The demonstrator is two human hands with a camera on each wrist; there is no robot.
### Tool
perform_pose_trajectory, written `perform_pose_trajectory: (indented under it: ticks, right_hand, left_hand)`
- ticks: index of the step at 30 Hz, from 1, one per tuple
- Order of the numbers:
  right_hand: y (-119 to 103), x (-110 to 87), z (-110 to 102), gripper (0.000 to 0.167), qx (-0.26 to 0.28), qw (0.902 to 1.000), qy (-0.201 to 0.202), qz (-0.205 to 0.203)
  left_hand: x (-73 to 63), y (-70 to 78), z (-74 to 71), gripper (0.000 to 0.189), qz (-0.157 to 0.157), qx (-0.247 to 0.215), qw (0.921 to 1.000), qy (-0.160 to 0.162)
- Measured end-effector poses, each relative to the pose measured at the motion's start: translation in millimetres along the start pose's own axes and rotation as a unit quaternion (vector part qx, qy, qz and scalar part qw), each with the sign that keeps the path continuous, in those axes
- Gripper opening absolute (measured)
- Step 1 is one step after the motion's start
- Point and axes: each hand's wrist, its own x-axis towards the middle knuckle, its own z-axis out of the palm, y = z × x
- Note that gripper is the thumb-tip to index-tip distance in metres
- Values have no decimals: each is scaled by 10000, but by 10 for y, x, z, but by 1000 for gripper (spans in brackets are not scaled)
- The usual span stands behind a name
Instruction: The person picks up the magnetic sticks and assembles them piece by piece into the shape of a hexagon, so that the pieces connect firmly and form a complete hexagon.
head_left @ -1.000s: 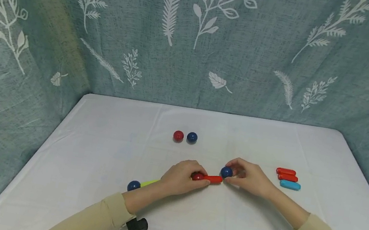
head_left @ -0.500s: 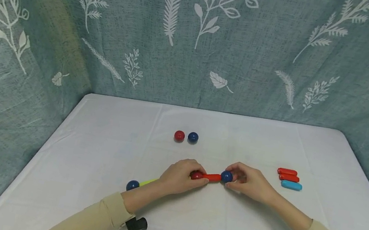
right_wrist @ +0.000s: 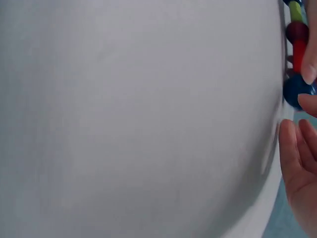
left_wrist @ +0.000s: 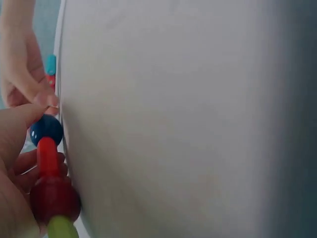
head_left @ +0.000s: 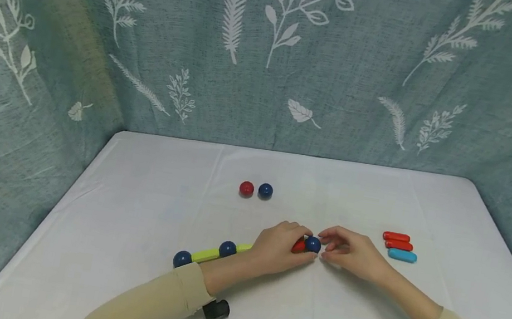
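A chain of balls and rods lies slanting across the table: a blue ball (head_left: 182, 259), a yellow-green rod (head_left: 205, 255), a second blue ball (head_left: 228, 249), another yellow-green rod (head_left: 243, 248), a red ball (left_wrist: 55, 199), a red rod (left_wrist: 48, 157) and an end blue ball (head_left: 313, 244). My left hand (head_left: 279, 248) covers the red ball in the head view and pinches the end blue ball, thumb on its near side. Just right of that ball, my right hand (head_left: 356, 254) has its thumb and fingers parted, with nothing seen between them.
Farther back lie a loose red ball (head_left: 246, 189) and a loose blue ball (head_left: 265, 191). On the right, two red rods (head_left: 396, 237) and a light-blue rod (head_left: 402, 255) lie side by side. A patterned curtain (head_left: 245, 101) hangs behind the white table (head_left: 156, 177).
The right hand brought the blue ball to the red rod's end, then let go. The left hand slid right from the red ball to this blue ball, uncovering the chain's middle blue ball.
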Motion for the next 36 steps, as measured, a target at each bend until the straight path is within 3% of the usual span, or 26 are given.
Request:
perform_pose_trajectory:
  ticks: [8,12,18,23,29,36]
  right_hand:
    - [75,-155,-399,20,-889,9906,1036,11]
    - [162,-260,-649,20,-1262,9835,1279,192]
    - [323,-374,-915,29,-1632,9747,1088,1075]
    - [423,-373,-1004,37,-1557,9714,838,1587]
    - [462,-257,-981,41,-1517,9721,751,1623]
    - [368,-82,-747,32,-1291,9833,708,1073]
  left_hand:
    - [0,-15,21,41,-50,-214,9996,-176]
    - [-55,-78,-3,39,-71,-461,9987,-213]
    - [-131,-183,-26,38,-16,-615,9978,-231]
    - [-175,-221,-65,38,-29,-679,9972,-309]
    - [-191,-234,-91,40,-49,-704,9967,-398]
    - [-205,-230,-104,40,-23,-690,9969,-391]
